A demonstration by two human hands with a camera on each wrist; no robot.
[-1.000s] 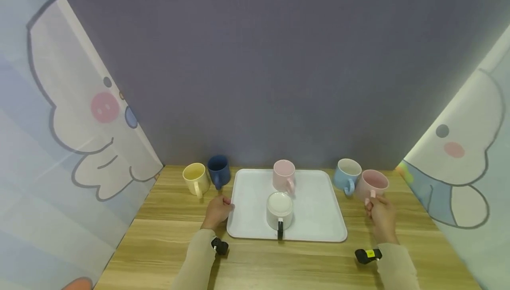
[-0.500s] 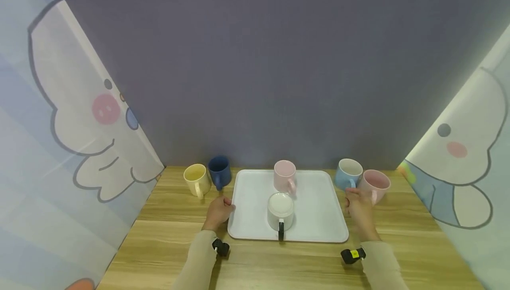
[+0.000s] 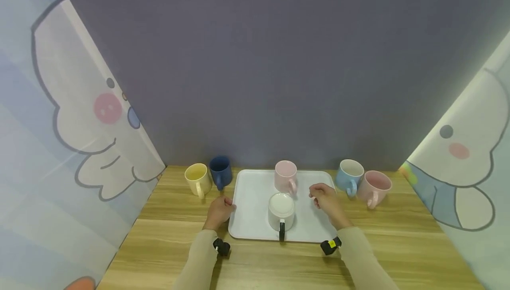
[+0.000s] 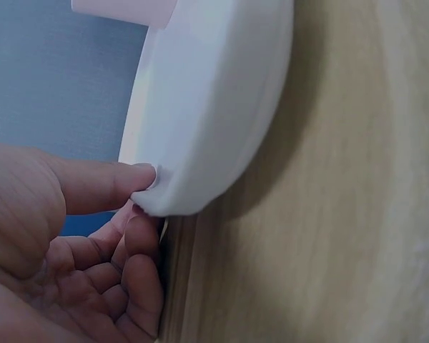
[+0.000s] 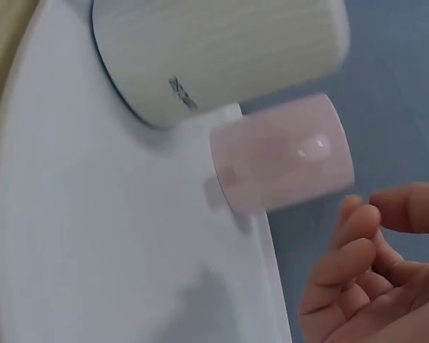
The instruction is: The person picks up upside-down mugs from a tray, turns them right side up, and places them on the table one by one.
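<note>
A white tray [image 3: 251, 206] carries a pink mug [image 3: 284, 177] at the back and an upside-down white mug with a black handle [image 3: 280, 214] in front of it. At the tray's left edge, my left hand [image 3: 218, 212] pinches the rim; the thumb lies on top in the left wrist view. My right hand [image 3: 327, 202] is over the tray's right part with nothing in it, its fingers loosely bent. In the right wrist view it is apart from the pink mug [image 5: 282, 156]. Right of the tray are a light blue mug [image 3: 347, 177] and a wider pink mug [image 3: 370, 188].
Left of the tray stand a yellow mug [image 3: 198, 179] and a dark blue mug [image 3: 220, 171]. The wooden table [image 3: 271, 268] ends at a grey backdrop [image 3: 255, 82], with printed cloth panels on both sides.
My right hand was at the wider pink mug's handle, then by the light blue mug's handle, and has moved left over the tray. The left hand stays at the tray's edge.
</note>
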